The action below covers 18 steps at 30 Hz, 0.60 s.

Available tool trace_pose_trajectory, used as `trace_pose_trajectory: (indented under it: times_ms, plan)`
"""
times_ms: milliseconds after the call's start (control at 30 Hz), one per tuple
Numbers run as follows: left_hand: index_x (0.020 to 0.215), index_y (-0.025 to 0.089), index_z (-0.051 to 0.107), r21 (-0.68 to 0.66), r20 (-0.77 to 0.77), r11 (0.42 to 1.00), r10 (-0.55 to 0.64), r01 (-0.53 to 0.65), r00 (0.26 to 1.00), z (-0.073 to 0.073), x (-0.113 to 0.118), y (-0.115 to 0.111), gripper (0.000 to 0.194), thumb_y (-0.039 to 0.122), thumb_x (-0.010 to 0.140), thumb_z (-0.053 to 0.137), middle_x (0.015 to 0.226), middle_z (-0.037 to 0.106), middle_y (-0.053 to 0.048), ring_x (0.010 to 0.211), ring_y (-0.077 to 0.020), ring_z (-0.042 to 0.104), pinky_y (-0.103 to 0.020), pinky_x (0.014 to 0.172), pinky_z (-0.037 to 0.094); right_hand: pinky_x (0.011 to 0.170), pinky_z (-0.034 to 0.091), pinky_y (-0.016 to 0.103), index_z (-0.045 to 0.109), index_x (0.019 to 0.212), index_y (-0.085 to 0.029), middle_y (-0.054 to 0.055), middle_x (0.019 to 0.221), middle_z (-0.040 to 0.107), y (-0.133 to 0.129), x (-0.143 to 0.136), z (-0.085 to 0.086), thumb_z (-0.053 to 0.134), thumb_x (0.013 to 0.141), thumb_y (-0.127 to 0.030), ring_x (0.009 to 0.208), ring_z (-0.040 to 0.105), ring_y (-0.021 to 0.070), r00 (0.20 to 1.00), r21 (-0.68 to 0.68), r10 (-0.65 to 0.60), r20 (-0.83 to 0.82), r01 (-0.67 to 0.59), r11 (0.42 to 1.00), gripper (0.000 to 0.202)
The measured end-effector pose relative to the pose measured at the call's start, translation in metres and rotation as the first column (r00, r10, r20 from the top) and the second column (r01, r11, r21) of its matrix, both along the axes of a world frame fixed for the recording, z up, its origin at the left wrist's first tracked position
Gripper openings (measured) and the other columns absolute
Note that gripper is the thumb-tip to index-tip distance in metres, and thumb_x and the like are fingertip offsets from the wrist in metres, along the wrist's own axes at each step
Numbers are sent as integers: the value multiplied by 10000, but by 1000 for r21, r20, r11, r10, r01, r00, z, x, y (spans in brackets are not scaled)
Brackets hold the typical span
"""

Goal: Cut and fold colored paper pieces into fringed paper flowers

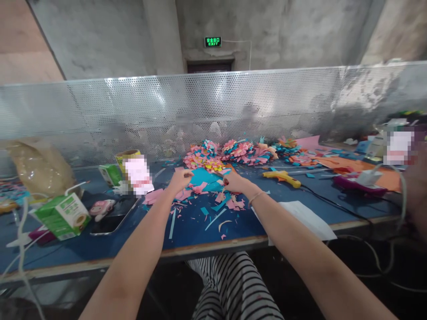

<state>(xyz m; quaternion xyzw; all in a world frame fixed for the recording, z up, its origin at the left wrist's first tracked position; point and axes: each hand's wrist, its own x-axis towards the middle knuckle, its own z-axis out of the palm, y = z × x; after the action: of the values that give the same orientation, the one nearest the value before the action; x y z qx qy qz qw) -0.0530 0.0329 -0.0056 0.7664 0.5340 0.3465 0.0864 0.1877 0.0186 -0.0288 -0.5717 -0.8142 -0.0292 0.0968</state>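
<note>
My left hand (183,179) is closed at the left edge of a sheet of blue paper (204,177); what its curled fingers hold, if anything, I cannot make out. On the paper's right side is my right hand (235,182), its fingers closed too, with a small dark and reddish bit at the fingertips that is too small to name. Just beyond the hands lie pink, blue and yellow paper flowers (237,151) with fringed petals. Pink paper scraps (235,202) and thin blue strips (215,219) are scattered below and between the hands.
A yellow glue gun (282,178) lies to the right, its black cord trailing to the table edge. White paper (300,218) sits under my right forearm. On the left are a green drink carton (63,216), a phone (115,218) and a plastic bag (42,166). Behind stands a perforated metal screen (160,115).
</note>
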Motion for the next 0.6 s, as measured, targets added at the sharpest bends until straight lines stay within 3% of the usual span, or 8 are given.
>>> trace_pose_trajectory:
  times_ms: [200, 333, 433, 500, 600]
  plan:
    - [800, 155, 640, 44, 346, 977, 179, -206, 921, 7, -17, 9, 256, 142, 622, 456, 860, 663, -57, 807, -168, 591, -261, 743, 439, 638, 377, 215, 579, 890, -104, 144, 979, 539, -2, 1, -4, 570, 630, -210, 818, 530, 195, 994, 71, 31, -103, -24, 997, 281]
    - [905, 142, 603, -8, 581, 939, 285, -345, 762, 16, -26, 9, 364, 115, 596, 411, 918, 647, -65, 787, -145, 584, -231, 648, 446, 594, 367, 190, 591, 794, -112, 109, 899, 571, 2, 0, -4, 605, 584, -190, 807, 527, 172, 980, 83, 7, -199, 10, 996, 224]
    - [928, 162, 590, -70, 678, 933, 304, -354, 669, 24, -32, 7, 377, 130, 598, 409, 913, 639, -50, 730, -113, 576, -214, 610, 439, 518, 344, 181, 589, 735, -113, 72, 793, 605, 5, -1, -2, 602, 566, -176, 686, 532, 131, 957, 40, -37, -289, 50, 998, 180]
    - [885, 178, 605, -103, 661, 937, 315, -334, 681, 28, -35, 5, 329, 161, 606, 432, 861, 640, -41, 685, -109, 566, -219, 592, 430, 507, 339, 184, 587, 718, -115, 56, 746, 616, 7, -1, -2, 605, 571, -195, 647, 531, 122, 939, 47, -55, -339, 76, 996, 168]
    - [740, 174, 628, -127, 415, 939, 344, -321, 842, 28, -39, 1, 218, 182, 560, 505, 718, 630, -32, 633, -134, 550, -236, 571, 405, 523, 347, 190, 588, 722, -117, 57, 752, 622, 10, 2, -4, 626, 571, -244, 666, 540, 133, 926, 88, -82, -368, 123, 988, 201]
